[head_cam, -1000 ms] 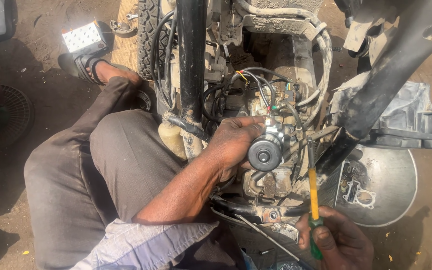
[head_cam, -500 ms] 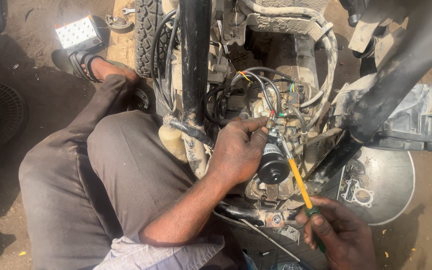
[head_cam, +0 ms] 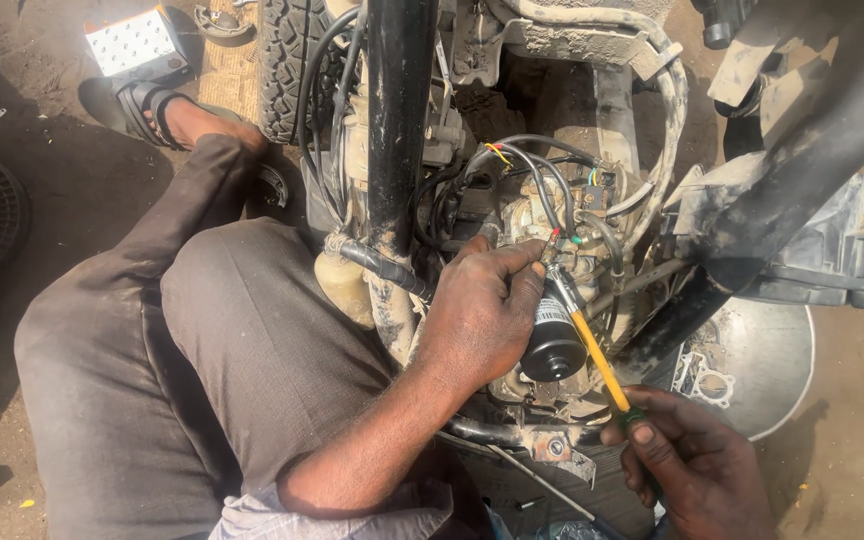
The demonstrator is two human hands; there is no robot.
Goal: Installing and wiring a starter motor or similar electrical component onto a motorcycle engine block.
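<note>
Screwdriver (head_cam: 597, 358) gripped low in right hand (head_cam: 697, 470), tip beside left hand (head_cam: 482, 315) clasping black cylinder (head_cam: 552, 345); best kept square, pressed steadily.

Your left hand (head_cam: 487, 315) gripped a black cylindrical part (head_cam: 552, 345) set against the engine, its round end facing you. Your right hand (head_cam: 697, 465) held a yellow-shafted screwdriver (head_cam: 592, 350), tilted, tip up at the coloured wires above that part.
</note>
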